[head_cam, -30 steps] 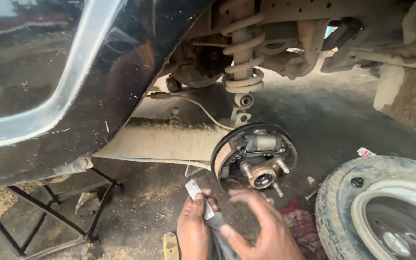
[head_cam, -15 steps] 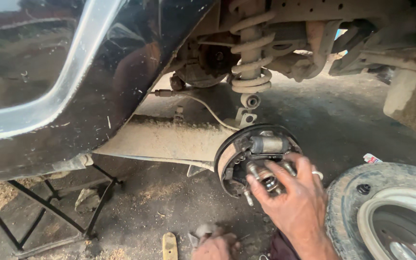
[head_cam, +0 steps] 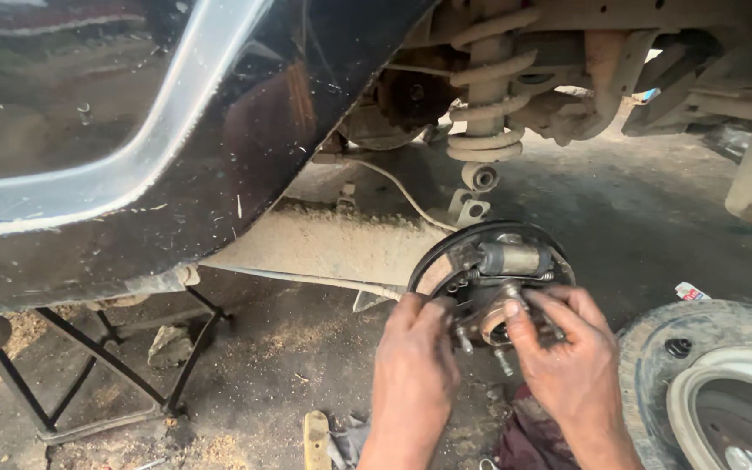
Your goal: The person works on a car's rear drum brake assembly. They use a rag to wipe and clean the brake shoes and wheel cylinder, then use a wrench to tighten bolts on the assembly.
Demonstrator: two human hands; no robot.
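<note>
Brake hub gets both hands: left hand steadies its edge, right hand fingers pinch the centre; careful alignment looks needed next.

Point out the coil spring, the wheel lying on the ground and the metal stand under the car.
coil spring [head_cam: 486, 113], head view, on its middle coils.
wheel [head_cam: 654, 365], head view, on the tyre's dusty rubber.
metal stand [head_cam: 89, 348], head view, on a slanted black leg.

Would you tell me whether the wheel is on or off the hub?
Off: the wheel lies on the ground, and both hands work on the bare hub.
</note>
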